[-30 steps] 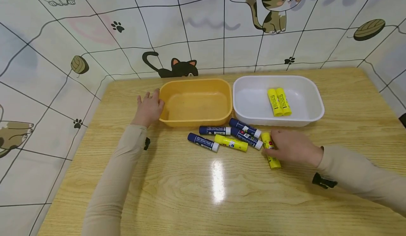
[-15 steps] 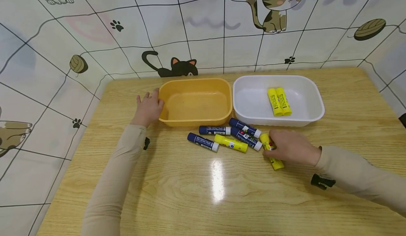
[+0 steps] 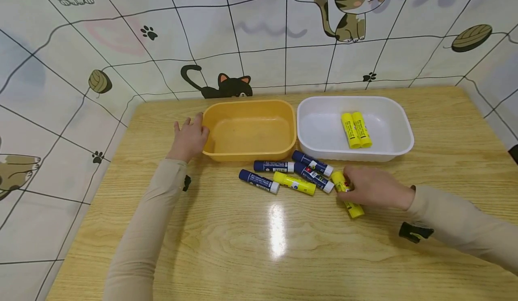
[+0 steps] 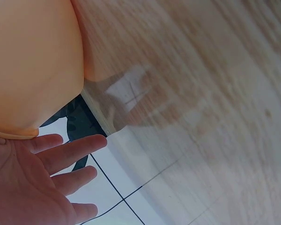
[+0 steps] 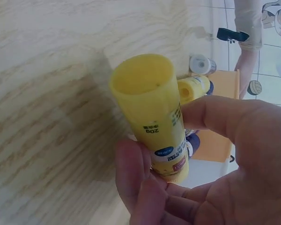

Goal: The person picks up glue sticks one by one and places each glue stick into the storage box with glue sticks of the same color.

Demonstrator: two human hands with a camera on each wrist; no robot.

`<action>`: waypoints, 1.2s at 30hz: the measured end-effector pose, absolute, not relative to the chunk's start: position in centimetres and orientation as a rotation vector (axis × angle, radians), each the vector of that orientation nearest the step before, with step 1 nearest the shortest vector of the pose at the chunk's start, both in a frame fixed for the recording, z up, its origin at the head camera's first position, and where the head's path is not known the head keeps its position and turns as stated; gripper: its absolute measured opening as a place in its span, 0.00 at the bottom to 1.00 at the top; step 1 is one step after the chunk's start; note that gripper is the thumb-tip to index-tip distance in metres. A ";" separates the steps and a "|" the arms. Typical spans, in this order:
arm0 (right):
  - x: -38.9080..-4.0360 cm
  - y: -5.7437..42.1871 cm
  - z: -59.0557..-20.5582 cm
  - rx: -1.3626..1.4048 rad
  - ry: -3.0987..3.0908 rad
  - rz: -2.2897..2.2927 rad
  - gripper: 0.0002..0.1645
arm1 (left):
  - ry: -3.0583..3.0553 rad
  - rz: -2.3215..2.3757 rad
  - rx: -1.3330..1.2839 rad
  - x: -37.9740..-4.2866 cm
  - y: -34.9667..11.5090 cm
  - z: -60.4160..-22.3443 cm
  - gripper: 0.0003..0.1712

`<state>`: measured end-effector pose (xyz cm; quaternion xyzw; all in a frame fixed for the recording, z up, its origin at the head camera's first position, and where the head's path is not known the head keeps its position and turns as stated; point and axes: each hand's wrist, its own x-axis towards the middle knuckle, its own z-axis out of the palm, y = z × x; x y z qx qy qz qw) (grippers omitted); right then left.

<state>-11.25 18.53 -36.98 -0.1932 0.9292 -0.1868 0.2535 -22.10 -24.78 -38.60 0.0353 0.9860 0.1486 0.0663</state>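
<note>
My right hand (image 3: 374, 186) grips a yellow glue stick (image 5: 154, 117) between thumb and fingers. In the right wrist view its hollow end faces the camera, and the fingers hide part of its label. On the table to its left lie several navy glue sticks (image 3: 259, 181) with white ends and one more yellow glue stick (image 3: 294, 183). My left hand (image 3: 189, 138) rests at the left rim of the orange-yellow basin (image 3: 248, 156). In the left wrist view, its fingers (image 4: 75, 150) are spread and extended outside the basin wall, with the thumb by the rim.
A white basin (image 3: 344, 154) stands close beside the orange-yellow one, with two yellow glue sticks (image 3: 356, 130) inside. Both basins sit toward the back of the wooden table (image 3: 226, 247). Behind rises a wall (image 3: 263, 31) with cat drawings.
The yellow glue stick in my right hand has turned slightly, its near end swinging to the right. My left hand stays at the basin rim.
</note>
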 end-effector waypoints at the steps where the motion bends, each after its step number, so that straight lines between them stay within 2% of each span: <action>1: -11.3 18.5 -36.9 -0.526 2.527 -0.510 0.19 | 2.973 0.450 0.107 -22.1 -24.8 -38.6 0.32; 14: -11.3 18.3 -35.7 -0.522 2.546 -0.491 0.23 | 2.981 0.461 0.118 -22.1 -24.9 -38.7 0.32; 21: -11.6 18.7 -34.5 -0.542 2.559 -0.535 0.19 | 2.979 0.458 0.125 -22.2 -24.9 -38.6 0.32; 36: -13.0 19.8 -31.7 -0.444 2.670 -0.403 0.23 | 2.997 0.450 0.128 -22.2 -24.7 -38.4 0.31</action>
